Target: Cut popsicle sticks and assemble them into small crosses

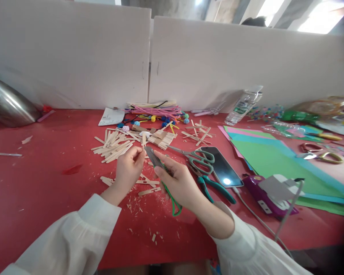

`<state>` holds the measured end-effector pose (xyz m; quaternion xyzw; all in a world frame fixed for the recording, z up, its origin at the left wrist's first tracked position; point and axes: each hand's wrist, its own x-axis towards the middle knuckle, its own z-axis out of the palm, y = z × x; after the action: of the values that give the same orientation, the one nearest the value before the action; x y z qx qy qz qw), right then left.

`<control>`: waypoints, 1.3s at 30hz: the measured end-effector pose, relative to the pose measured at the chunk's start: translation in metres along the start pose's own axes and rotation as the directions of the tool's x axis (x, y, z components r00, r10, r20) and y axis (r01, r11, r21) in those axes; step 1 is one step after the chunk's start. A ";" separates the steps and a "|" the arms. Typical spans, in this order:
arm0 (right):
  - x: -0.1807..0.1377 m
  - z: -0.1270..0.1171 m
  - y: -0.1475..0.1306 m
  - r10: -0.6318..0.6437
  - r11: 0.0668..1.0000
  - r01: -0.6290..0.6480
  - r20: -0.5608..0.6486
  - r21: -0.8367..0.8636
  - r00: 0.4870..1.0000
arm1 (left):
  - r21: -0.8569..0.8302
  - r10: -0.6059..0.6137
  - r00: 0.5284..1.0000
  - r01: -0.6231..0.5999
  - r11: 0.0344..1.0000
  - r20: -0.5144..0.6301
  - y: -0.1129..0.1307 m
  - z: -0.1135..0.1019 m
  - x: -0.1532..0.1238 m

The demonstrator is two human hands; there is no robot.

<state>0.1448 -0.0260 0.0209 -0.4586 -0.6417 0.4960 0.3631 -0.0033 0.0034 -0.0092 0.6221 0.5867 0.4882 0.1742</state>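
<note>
Left of the scissors [201, 159], the left hand [129, 169] pinches a stick [143, 152]. The right hand [180, 184] grips a cutter [153, 156] and seems to be trimming it, so the stick must be held steady.

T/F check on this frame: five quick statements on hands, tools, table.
1. The right hand holds a green-handled cutter. True.
2. The left hand lies flat on the table. False: it is raised, fingertips pinched at the cutter's blade.
3. The phone lies face up beside the green scissors. True.
4. The water bottle stands upright. False: it lies on its side by the white partition.
5. The table is blue. False: it is red.
</note>
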 end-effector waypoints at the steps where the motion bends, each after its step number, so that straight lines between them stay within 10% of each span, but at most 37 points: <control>1: 0.000 0.000 0.002 -0.046 0.996 0.044 -0.020 -0.083 0.999 | -0.047 -0.016 1.000 0.017 0.999 0.012 0.000 0.000 0.000; 9: 0.000 -0.003 0.014 -0.348 0.733 0.244 -0.042 -0.635 0.936 | -0.185 -0.065 0.997 0.070 0.980 0.034 0.002 -0.001 0.001; 28: -0.001 -0.004 0.009 -0.334 0.670 0.242 0.007 -0.701 0.943 | 0.060 0.018 0.999 -0.020 0.998 0.039 0.002 -0.002 0.000; 39: -0.001 0.003 0.012 -0.289 0.412 0.172 0.051 -0.895 0.956 | 0.125 0.010 0.995 -0.023 0.992 0.102 0.002 -0.002 -0.001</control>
<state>0.1449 -0.0271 0.0080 -0.5145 -0.8409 0.0037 0.1677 -0.0040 0.0013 -0.0068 0.6606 0.6015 0.4197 0.1601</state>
